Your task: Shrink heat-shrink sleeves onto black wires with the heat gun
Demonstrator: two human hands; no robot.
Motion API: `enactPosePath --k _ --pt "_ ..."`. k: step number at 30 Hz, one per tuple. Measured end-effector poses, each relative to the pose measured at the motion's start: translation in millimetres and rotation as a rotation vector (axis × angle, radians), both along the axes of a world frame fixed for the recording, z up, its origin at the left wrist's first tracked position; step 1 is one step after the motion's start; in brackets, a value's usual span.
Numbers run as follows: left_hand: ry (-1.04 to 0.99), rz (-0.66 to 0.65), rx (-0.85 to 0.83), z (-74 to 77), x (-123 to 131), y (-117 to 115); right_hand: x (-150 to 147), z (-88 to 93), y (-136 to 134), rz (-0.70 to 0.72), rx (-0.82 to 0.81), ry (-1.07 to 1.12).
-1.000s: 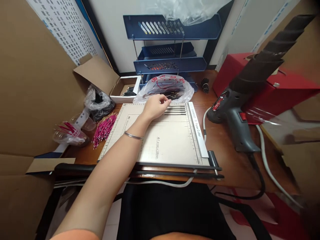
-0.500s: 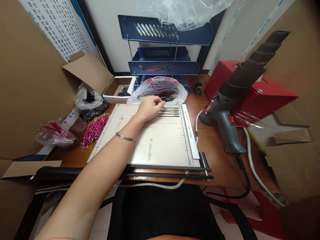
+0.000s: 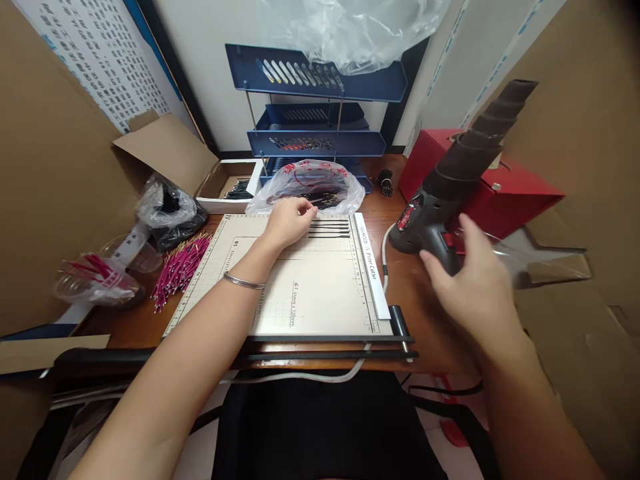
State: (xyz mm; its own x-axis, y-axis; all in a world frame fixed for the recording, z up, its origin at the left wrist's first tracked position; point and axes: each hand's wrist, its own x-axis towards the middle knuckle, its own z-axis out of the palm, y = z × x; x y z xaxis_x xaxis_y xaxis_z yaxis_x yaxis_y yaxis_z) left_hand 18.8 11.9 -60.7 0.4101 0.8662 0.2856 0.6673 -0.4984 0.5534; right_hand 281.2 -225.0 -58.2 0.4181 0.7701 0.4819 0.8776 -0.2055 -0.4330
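Observation:
My left hand (image 3: 290, 221), a silver bracelet (image 3: 244, 281) on its wrist, rests at the upper part of the cream paper cutter board (image 3: 320, 287). Its fingers are curled together at the left ends of several thin black strips (image 3: 330, 231), which lie in parallel rows; what the fingertips hold is too small to make out. On the right, my right hand (image 3: 473, 287) is beside the handle of the dark grey heat gun (image 3: 433, 230), thumb and fingers spread around it without closing. The gun leans upright, nozzle pointing up and right.
A plastic bag (image 3: 353, 193) of dark pieces sits behind the board, before blue trays (image 3: 315, 143). Pink sticks (image 3: 181, 270), a black bag (image 3: 175, 227) and an open carton (image 3: 207, 190) stand left. A red box (image 3: 520, 190) and a white cable (image 3: 385, 257) are right.
My right hand has come into view from the right and reached the heat gun's handle. My left hand stays at the black strips. The whole view has shifted slightly.

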Motion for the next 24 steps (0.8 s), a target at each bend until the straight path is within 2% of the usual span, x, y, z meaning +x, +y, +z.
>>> enactPosePath --k 2,6,14,17,19,21,24 --pt "0.001 0.003 0.004 -1.0 0.4 0.6 1.1 -17.3 1.9 -0.011 -0.108 0.017" --pt "0.005 -0.005 0.003 -2.8 0.4 2.5 0.2 -32.5 4.1 -0.014 -0.087 -0.012" --pt "0.013 -0.020 0.002 -4.6 1.1 3.6 1.7 -24.6 7.5 0.020 -0.089 0.040" --pt "0.011 -0.029 0.011 -4.7 1.1 4.2 -6.6 -20.3 12.8 0.000 0.049 0.120" --pt "0.013 -0.022 0.015 -4.1 0.5 4.5 -17.2 -14.0 18.8 0.027 0.267 0.283" --pt "0.021 -0.018 0.012 -2.9 -0.5 4.5 -27.4 -3.2 26.7 0.173 0.430 0.611" --pt "0.036 -0.016 0.003 -0.9 -1.3 4.0 -34.6 19.7 42.3 0.460 0.366 1.249"
